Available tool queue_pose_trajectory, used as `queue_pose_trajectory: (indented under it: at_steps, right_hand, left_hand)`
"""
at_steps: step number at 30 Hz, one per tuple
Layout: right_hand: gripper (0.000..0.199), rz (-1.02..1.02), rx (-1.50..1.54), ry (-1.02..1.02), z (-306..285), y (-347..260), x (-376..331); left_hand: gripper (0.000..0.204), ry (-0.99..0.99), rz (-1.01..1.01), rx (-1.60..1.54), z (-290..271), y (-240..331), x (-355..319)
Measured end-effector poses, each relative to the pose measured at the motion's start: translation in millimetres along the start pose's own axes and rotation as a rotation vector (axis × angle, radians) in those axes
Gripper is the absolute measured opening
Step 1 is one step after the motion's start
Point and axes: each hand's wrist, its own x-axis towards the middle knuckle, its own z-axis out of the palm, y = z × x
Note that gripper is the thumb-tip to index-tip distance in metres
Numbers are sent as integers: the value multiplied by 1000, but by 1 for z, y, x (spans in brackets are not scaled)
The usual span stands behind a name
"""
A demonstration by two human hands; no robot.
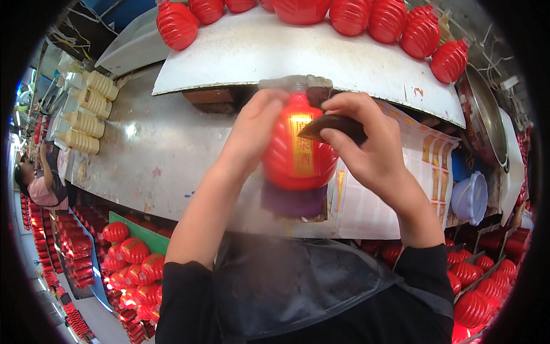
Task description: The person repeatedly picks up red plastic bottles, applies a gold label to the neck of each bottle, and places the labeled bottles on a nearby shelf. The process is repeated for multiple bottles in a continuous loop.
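Observation:
A red, ribbed plastic bottle [327, 166] lies on the worktable with its neck pointing away from me. A gold label strip [303, 159] with dark characters runs down its front. My left hand [258, 123] grips the bottle's left shoulder near the neck, its fingertips partly hidden. My right hand [378, 143] is closed around a flat, dark brown scraper [337, 126] with a pointed corner. That corner meets the upper part of the label. The bottle's neck rests at a grey, wrapped support [318, 83], and purple cloth [293, 200] lies beneath its base.
A sheet of gold labels [395, 189] lies to the right, beside a lavender bucket [471, 198]. More red bottles [349, 16] line a white raised board [240, 57]. Cream bottles [86, 120] stand left. Crated red bottles [134, 250] sit below; another person [46, 183] is far left.

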Motion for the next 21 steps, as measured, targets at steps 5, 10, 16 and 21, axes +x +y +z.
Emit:
queue_pose_trajectory:
  at_steps: [5,10,16,21]
  right_hand:
    - [29,-219,-340,-166,4,1,42]
    - [28,-240,-420,-186,2,-4,49]
    - [33,-285,-420,-131,-5,-1,41]
    - [33,-183,-215,-109,-17,-5,35]
  left_hand:
    - [22,-32,61,-50,3,2,-17]
    - [21,-27,95,-19,4,5,-26]
    - [21,-59,68,-4,5,10,-36]
    - [24,-86,141,-76,9,9,-41]
